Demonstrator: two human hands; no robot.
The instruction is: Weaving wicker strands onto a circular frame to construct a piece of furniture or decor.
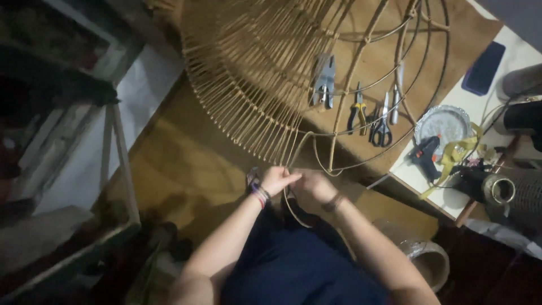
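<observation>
Both hands meet at the lower edge of a large round rattan frame (265, 85) that lies on the brown worktop (186, 164). The left hand (278, 179) closes its grip on a thin rattan strand (293, 212) at the rim of the frame, fingers pinched together. The right hand (314, 187) is just beside it, touching it, and its grip is also closed around the same strand, which loops down toward the person's lap. Further on the worktop, under the wire ribs of the frame, lie a metal stapler (324, 80), pliers (357, 110) and scissors (382, 125). On a white board to the right rest a glue gun (424, 151) and a silver round plate (445, 123)
</observation>
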